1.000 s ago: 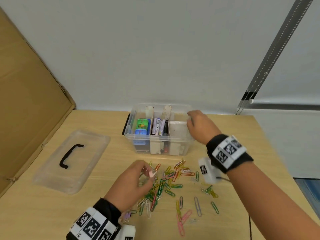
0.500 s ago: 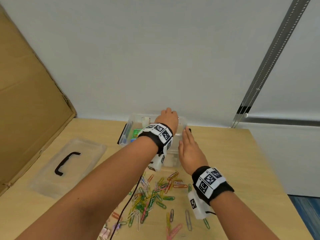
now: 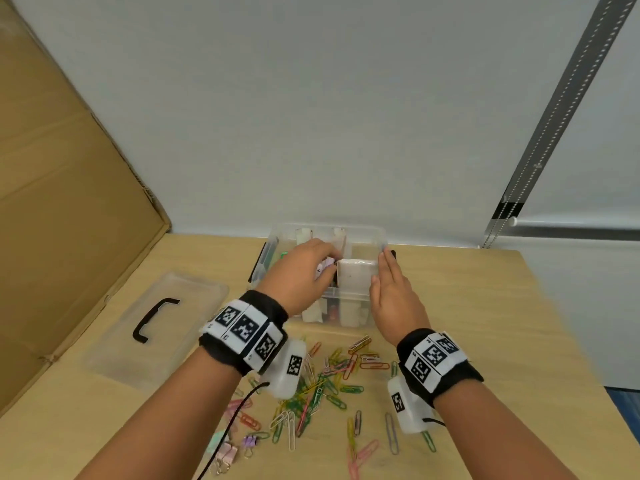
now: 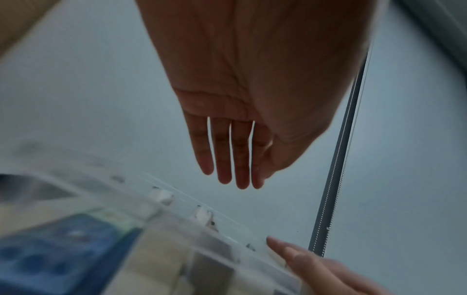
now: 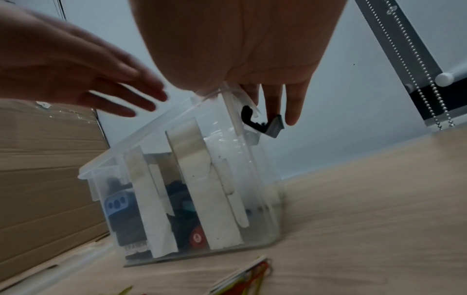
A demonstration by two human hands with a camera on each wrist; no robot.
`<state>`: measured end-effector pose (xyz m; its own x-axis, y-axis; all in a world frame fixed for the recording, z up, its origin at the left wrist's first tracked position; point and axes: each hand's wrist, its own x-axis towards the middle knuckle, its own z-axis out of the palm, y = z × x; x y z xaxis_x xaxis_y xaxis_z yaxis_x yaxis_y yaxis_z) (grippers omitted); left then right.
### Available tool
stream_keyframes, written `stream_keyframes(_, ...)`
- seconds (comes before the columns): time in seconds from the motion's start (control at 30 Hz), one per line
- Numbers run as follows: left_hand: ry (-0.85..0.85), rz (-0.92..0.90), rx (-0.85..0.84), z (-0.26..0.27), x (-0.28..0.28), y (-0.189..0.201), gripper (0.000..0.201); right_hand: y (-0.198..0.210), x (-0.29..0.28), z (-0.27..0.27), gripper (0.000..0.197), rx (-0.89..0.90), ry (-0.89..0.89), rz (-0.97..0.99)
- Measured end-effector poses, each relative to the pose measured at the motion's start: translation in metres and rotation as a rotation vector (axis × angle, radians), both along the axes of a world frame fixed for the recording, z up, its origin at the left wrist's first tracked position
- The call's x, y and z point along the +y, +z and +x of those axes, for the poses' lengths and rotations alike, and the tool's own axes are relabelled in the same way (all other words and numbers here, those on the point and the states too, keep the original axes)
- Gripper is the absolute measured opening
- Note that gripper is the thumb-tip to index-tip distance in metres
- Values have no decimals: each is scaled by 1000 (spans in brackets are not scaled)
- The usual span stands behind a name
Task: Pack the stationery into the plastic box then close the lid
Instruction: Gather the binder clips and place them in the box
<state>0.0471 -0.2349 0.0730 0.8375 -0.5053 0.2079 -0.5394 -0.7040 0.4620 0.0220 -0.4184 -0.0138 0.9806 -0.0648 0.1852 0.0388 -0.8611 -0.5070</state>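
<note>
Clear plastic box [image 3: 327, 271] is sitting at the desk's [image 3: 485, 306] far edge. Right hand [image 3: 393, 292], fingers straight, is bracing its right wall; left hand [image 3: 299, 271], fingers flat, is hovering over the compartments. Releasing low should keep paper clips [image 3: 325, 382] from scattering; lid [image 3: 156, 327] is lying left.

left hand [image 3: 304, 271] has left the paper clips [image 3: 322, 386] near the table's front edge and now sits over the middle compartments of the plastic box [image 3: 363, 233], fingers straight, having drawn back from the box's far rim. right hand [image 3: 394, 296] has shifted from the box's top to lie flat against its right end, by the black latch [image 5: 262, 124].
</note>
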Motion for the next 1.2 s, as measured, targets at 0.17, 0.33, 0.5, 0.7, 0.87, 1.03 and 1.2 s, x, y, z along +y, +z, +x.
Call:
stream_keyframes(0.17,33,91,76,-39,73,-13,13,1,-2,0,56,-32,-36,-96)
stream_keyframes(0.33,113,231,232,-65,138,-41,7,15,31,-37,45,-250,33,-224)
stream_keyframes(0.5,79,350,428,-94,179,-80,19,0,91,-93,20,-76,439,-140)
stream_keyframes(0.7,-62,381,509,-107,202,-107,46,-31,151,-120,27,333,667,-190)
stream_keyframes(0.87,-133,342,500,-100,216,-119,47,-36,174,-125,25,425,606,-251)
stream_keyframes(1.03,-203,336,457,-94,214,-125,32,-36,183,-126,17,442,493,-196)
stream_keyframes(1.2,-223,213,425,-95,213,-126,29,-37,186,-130,15,435,425,-191)
